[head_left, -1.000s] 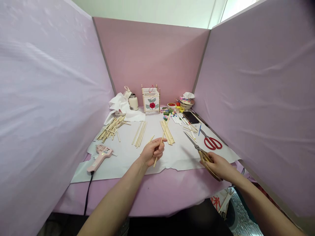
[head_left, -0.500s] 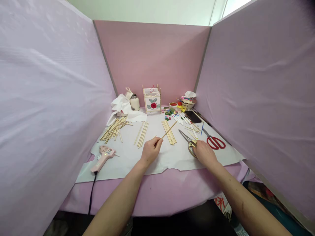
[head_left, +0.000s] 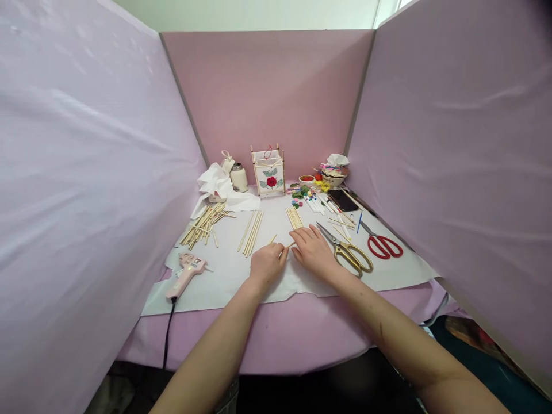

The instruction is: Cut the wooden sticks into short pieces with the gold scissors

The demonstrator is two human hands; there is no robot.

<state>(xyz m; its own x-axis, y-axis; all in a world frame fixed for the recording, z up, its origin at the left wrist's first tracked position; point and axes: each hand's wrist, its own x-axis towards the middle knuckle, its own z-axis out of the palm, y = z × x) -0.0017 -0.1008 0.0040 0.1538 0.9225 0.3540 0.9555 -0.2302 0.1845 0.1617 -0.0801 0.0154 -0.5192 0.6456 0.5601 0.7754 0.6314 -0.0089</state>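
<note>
My left hand (head_left: 268, 264) is closed around a thin wooden stick (head_left: 291, 245), whose end points toward the right hand. A short stick end (head_left: 273, 238) shows just above the left knuckles; whether it is held or lies on the paper cannot be seen. My right hand (head_left: 314, 253) reaches over the lower part of a row of sticks (head_left: 294, 217), fingers stretched out and its fingertips beside the held stick. Gold-handled scissors (head_left: 351, 256) lie just right of the right hand, their blades pointing away from me.
Another row of sticks (head_left: 253, 233) and a loose stick pile (head_left: 204, 224) lie left. A pink glue gun (head_left: 187, 275) rests front left. Red scissors (head_left: 383, 246), markers (head_left: 317, 205) and a phone (head_left: 342, 200) lie right. A rose-decorated lantern (head_left: 269, 175) stands behind.
My right hand has let go of the gold-handled scissors and moved left to the row of sticks. The stick in my left hand has been lowered and turned flatter.
</note>
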